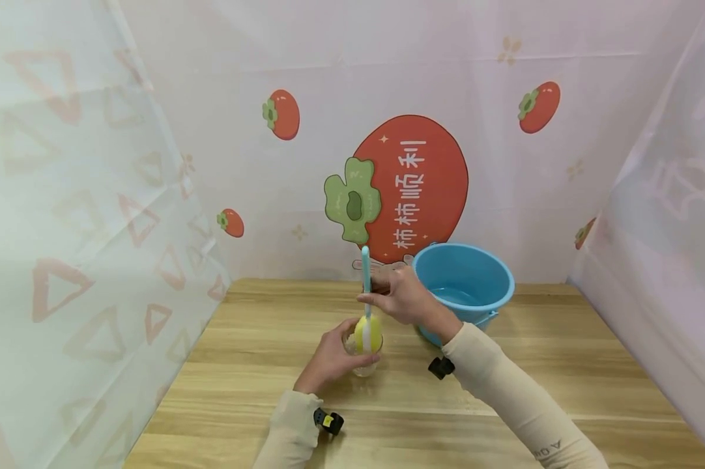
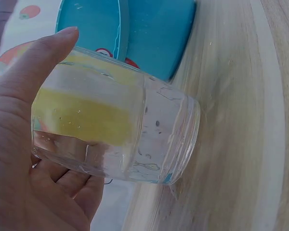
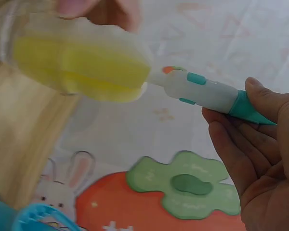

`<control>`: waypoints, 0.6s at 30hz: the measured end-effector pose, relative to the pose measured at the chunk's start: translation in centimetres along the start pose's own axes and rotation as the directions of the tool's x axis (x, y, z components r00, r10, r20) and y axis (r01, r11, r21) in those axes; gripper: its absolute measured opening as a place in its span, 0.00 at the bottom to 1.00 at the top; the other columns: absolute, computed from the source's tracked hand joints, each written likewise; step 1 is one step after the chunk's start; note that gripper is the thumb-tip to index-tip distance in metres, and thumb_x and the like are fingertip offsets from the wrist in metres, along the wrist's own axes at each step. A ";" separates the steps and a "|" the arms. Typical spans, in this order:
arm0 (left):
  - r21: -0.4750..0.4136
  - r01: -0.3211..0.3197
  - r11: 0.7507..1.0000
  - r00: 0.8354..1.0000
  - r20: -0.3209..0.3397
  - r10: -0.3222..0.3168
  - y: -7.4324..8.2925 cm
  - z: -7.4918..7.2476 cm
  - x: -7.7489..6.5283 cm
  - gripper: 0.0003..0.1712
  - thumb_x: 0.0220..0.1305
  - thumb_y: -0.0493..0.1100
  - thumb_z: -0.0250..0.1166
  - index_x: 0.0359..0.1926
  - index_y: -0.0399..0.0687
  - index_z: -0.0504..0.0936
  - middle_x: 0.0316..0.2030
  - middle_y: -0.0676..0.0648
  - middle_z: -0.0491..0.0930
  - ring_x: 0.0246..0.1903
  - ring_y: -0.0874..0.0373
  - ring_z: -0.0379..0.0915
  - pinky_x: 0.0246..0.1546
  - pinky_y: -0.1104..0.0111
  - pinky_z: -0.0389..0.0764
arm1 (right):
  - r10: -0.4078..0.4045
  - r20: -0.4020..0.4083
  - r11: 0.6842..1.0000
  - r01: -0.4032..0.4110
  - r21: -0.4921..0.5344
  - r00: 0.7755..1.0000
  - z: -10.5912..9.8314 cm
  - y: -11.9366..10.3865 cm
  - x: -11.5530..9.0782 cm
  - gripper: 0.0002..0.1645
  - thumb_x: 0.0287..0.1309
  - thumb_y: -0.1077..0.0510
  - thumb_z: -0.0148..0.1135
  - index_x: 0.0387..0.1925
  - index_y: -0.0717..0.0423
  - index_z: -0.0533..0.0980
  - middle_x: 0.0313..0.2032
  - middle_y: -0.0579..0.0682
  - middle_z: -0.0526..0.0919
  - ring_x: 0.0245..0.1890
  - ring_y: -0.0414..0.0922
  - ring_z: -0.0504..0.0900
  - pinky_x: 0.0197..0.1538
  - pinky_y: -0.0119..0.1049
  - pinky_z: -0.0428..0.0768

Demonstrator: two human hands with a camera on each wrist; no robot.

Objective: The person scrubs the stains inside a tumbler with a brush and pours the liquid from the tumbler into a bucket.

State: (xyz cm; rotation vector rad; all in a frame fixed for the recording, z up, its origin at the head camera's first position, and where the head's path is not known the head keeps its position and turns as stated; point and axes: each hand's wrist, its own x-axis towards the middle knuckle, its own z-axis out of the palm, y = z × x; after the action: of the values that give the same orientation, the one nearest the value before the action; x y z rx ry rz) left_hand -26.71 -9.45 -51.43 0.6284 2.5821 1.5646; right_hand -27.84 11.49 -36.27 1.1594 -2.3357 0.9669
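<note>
Fingers of R hand (image 1: pixel 402 297) seen pinched on brush handle (image 1: pixel 366 262), held approx. vert.; sponge head (image 1: pixel 367 329) below, part. inside glass (image 2: pixel 164 125) gripped by L hand (image 1: pixel 329 357).

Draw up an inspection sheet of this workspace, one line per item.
Surface: wood-grain tabletop, pale brown.
Job's things: clear glass, with the yellow-and-white head of a sponge brush partly inside; whether the glass touches the tabletop, cannot tell.
Clutter: nothing seen beyond a blue bucket at the back, partly hidden by the right arm.
Hands: left hand holds the glass; right hand pinches the brush's handle.
Cables: nothing seen.
Surroundings: pale backdrop printed with red fruit and white lettering; pale side sheets with faded triangles.
</note>
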 end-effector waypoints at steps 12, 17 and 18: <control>0.031 -0.002 1.000 1.000 -0.001 0.002 0.0 0.0 0.0 0.49 0.56 0.61 0.81 0.75 0.58 0.71 0.69 0.50 0.78 0.68 0.45 0.75 0.65 0.42 0.78 | 0.049 -0.006 0.999 -0.049 0.013 0.999 -0.5 -0.4 -0.2 0.05 0.60 0.58 0.78 0.35 0.53 0.88 0.31 0.47 0.93 0.32 0.36 0.92 0.35 0.28 0.86; 0.018 -0.010 1.000 1.000 -0.002 0.010 -0.1 0.0 0.2 0.48 0.54 0.62 0.82 0.73 0.62 0.73 0.66 0.54 0.81 0.69 0.49 0.74 0.69 0.41 0.74 | 0.037 -0.007 0.999 -0.037 0.009 0.999 -1.4 -1.0 0.5 0.05 0.59 0.58 0.79 0.35 0.52 0.88 0.31 0.45 0.93 0.32 0.34 0.92 0.35 0.28 0.86; 0.017 -0.011 1.000 1.000 -0.001 0.011 -0.1 0.0 0.2 0.48 0.54 0.62 0.82 0.73 0.62 0.73 0.66 0.54 0.81 0.68 0.50 0.75 0.68 0.41 0.75 | 0.038 -0.001 0.999 -0.038 0.009 0.999 -1.3 -1.0 0.5 0.05 0.59 0.59 0.79 0.35 0.52 0.87 0.30 0.45 0.93 0.31 0.34 0.91 0.34 0.27 0.85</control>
State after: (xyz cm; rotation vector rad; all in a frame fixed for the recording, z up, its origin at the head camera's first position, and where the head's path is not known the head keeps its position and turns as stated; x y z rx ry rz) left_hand -26.91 -9.40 -51.54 0.6451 2.5996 1.5481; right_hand -27.28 11.74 -34.65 1.1208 -2.3632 0.9918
